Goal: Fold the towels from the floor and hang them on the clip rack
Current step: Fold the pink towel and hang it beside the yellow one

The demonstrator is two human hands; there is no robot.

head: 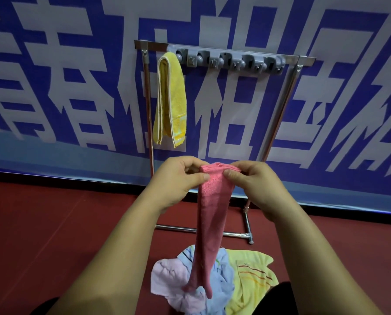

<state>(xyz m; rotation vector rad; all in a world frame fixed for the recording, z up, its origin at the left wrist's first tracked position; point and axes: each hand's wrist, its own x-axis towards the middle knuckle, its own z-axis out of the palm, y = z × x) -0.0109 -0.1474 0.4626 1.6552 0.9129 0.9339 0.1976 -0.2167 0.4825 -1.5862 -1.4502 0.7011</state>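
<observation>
A pink towel (209, 223) hangs folded into a narrow strip in front of me. My left hand (176, 178) and my right hand (256, 183) both pinch its top fold, thumbs close together. Behind them stands the metal rack, with a grey clip strip (231, 59) along its top bar. A folded yellow towel (170, 98) hangs from the leftmost clip. On the floor below lie a lilac towel (167, 278), a light blue towel (221, 280) and a pale yellow striped towel (251, 276) in a heap.
The rack's chrome legs (278, 114) and base bar (233, 234) rest on the red floor (53, 223), against a blue and white banner (76, 87). The other clips on the strip hold nothing.
</observation>
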